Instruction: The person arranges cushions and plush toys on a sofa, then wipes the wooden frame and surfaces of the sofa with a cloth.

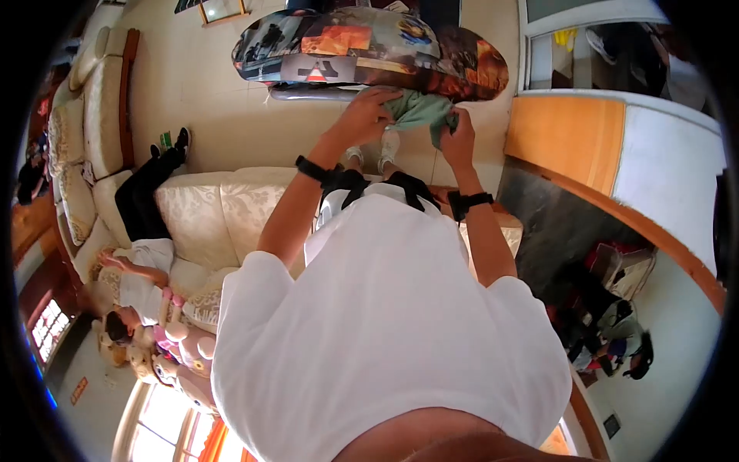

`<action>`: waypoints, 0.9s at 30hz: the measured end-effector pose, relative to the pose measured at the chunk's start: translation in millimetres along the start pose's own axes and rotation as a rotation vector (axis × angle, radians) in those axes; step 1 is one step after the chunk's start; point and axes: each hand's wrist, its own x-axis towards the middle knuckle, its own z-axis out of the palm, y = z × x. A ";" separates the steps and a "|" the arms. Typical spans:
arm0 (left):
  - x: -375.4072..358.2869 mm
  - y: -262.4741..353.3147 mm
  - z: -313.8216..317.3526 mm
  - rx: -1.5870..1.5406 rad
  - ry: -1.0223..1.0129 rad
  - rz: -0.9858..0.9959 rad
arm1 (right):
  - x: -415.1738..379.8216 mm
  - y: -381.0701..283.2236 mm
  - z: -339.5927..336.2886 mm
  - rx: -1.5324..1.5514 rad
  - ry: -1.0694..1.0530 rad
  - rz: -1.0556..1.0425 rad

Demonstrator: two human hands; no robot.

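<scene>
A green cloth (419, 110) is stretched between my two hands, at the near edge of a padded board (369, 50) with a dark and orange printed cover. My left hand (369, 115) has its fingers closed on the left end of the cloth, close to the board's edge. On the other side, my right hand (458, 140) pinches the cloth's right end, which hangs down a little. The fingertips of both hands are partly hidden by the fabric. Black bands are on both wrists.
A cream sofa (192, 208) runs along the left, where a person (146, 266) in a white top and dark trousers sits beside plush toys (181, 346). An orange wooden cabinet (566, 142) stands at the right. Bags and clothes hang at the lower right.
</scene>
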 end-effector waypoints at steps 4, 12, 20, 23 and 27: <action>-31.1 -9.6 -30.7 -0.089 0.039 -0.133 | 11.7 -21.7 3.7 -0.121 -0.101 -0.026; -96.4 -63.5 -92.3 0.035 0.297 -0.283 | 32.5 -114.2 55.2 -0.265 -0.304 -0.512; -175.1 -169.0 -101.3 -0.607 0.337 -0.942 | 63.3 -176.0 119.9 -0.245 -0.403 -0.820; -150.6 -139.4 -98.6 -0.850 0.495 -1.076 | 69.2 -189.0 122.2 -0.186 -0.535 -0.973; -153.3 -151.1 -120.8 -0.654 0.742 -0.922 | 86.9 -234.2 88.6 -0.079 -0.302 -0.858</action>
